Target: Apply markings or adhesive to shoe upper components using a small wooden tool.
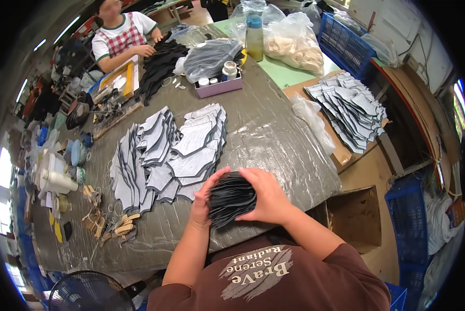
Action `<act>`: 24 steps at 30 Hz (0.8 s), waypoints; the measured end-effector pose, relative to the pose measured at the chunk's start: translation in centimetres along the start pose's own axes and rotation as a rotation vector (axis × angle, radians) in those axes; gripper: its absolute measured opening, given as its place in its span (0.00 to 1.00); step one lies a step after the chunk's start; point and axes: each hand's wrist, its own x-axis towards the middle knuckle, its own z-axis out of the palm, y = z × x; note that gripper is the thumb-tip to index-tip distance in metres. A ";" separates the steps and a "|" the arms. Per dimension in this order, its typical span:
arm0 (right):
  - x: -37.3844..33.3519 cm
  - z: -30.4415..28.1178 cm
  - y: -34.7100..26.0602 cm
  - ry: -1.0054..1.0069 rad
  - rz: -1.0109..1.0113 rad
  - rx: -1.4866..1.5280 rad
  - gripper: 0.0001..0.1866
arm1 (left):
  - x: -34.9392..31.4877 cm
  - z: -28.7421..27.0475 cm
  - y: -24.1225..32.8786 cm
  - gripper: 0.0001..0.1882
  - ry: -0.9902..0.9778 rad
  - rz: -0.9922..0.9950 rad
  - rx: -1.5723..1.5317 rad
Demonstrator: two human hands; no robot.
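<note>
Between my two hands, at the near edge of the table, is a thick stack of black cut pieces [232,199], its layered edges turned toward me. My left hand [204,199] presses on the stack's left side, the fingers closed around it. On the other side my right hand [266,197] grips it, thumb and fingers wrapped over the edge. Just beyond my left hand lie fanned piles of light grey cut pieces [196,150] with dark edges, overlapping in rows on the table [263,135].
Wooden clips [121,225] lie at the left. Farther back are a purple box [219,88] with small jars, a bottle [254,39] and a bag [294,41]. More grey pieces [349,109] lie on cardboard at right. Across the table, a person [123,39] handles black pieces. A fan [90,293] stands near left.
</note>
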 end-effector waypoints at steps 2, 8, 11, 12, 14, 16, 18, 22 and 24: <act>-0.1 -0.6 1.0 -0.043 0.020 0.049 0.58 | 0.3 -0.8 -0.7 0.56 0.015 -0.017 0.017; 0.0 -0.4 2.1 -0.082 0.054 0.144 0.60 | 0.7 -0.6 -1.5 0.56 0.124 -0.004 0.044; -0.8 0.4 3.1 -0.026 0.153 0.225 0.58 | 0.4 -1.5 -0.3 0.59 0.021 0.047 0.178; -0.8 0.4 3.0 -0.025 0.153 0.226 0.58 | 0.3 -1.8 0.7 0.59 0.020 0.047 0.179; -0.4 0.6 2.6 0.028 0.033 0.085 0.58 | 0.1 -1.7 3.3 0.61 -0.147 0.155 0.836; -0.2 1.1 2.9 0.101 -0.037 0.056 0.55 | 0.8 2.7 7.1 0.62 -0.207 0.233 1.176; -0.1 1.2 2.7 0.064 -0.052 0.015 0.54 | 1.4 6.7 8.1 0.61 -0.420 0.048 1.903; 0.2 1.4 2.4 0.015 -0.061 -0.004 0.52 | 3.7 5.6 7.4 0.55 -0.427 -0.147 1.780; 0.8 1.0 1.8 -0.008 -0.087 -0.004 0.52 | 2.8 3.9 6.4 0.51 -0.411 0.073 1.753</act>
